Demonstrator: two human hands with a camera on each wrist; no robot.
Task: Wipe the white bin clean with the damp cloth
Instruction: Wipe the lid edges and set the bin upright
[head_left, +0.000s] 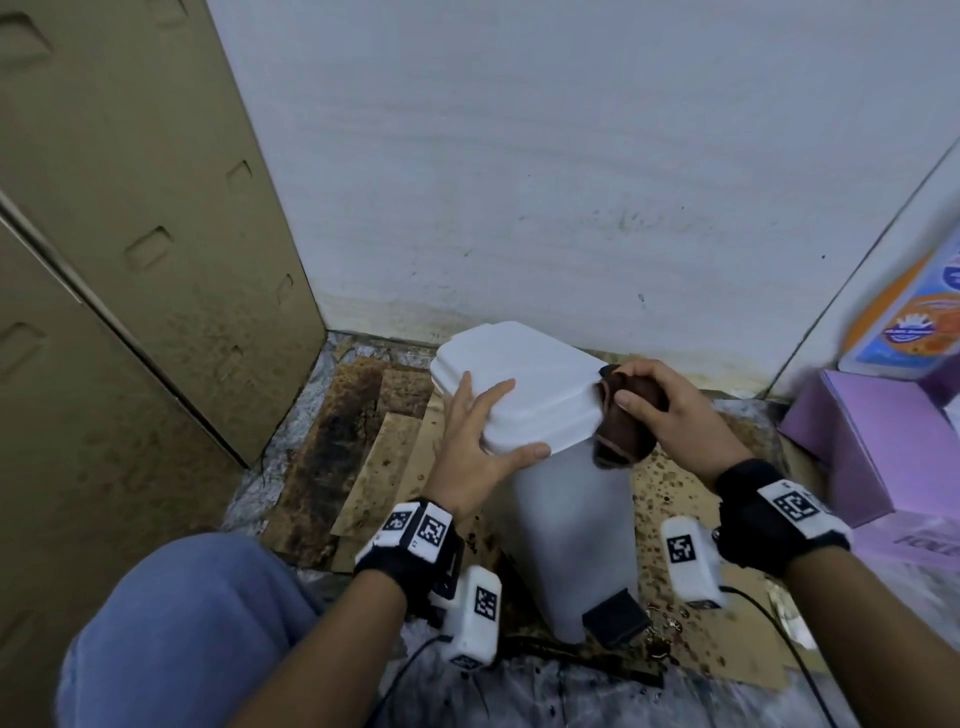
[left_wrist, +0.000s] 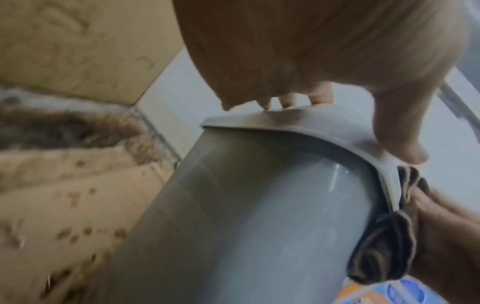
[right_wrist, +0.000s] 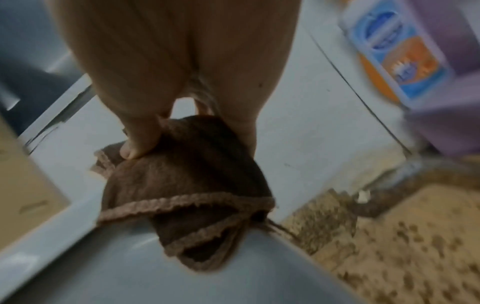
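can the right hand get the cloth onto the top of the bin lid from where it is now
Probably yes. The right hand grips the cloth at the lid's right edge; the left hand covers only its left side.

White wall (head_left: 545, 156), tan cabinet (head_left: 130, 208), stained cardboard floor (head_left: 363, 447)

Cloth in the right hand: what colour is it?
Dark brown, with a lighter brown stitched edge. The cloth shows best in the right wrist view.

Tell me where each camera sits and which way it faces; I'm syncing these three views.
Head: worn on the head, looking down at the white plastic bin; both forearms and a knee show.
Left wrist: looks along the left hand resting on the lid.
Right wrist: looks along the right hand gripping the brown damp cloth.
All three share bin and cloth.
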